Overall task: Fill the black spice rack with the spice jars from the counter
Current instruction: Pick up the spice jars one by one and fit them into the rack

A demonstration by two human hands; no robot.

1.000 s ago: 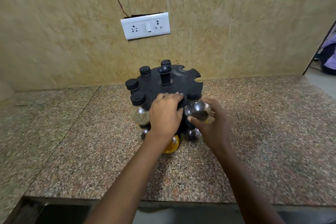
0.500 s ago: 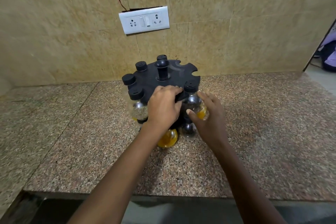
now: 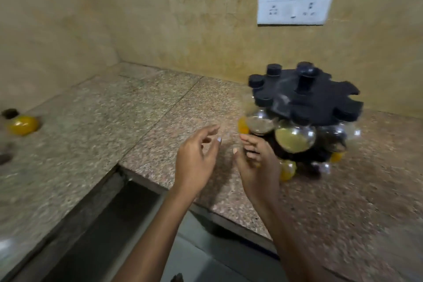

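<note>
Both hands, left (image 3: 196,162) & right (image 3: 256,167), empty w/ fingers spread, between jars; next reach far-left for yellow jar (image 3: 23,125), slot into rack (image 3: 306,98).

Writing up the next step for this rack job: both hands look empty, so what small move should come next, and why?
Probably reach the left hand leftward to the yellow-filled jar lying on the counter at far left. Both it and the right hand are empty, and the black spice rack shows open notches.

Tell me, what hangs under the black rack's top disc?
Under the rack hang round jars of yellowish and dark spices, with more on a lower tier. Its base and far-side jars are hidden, and blur obscures details.
</note>
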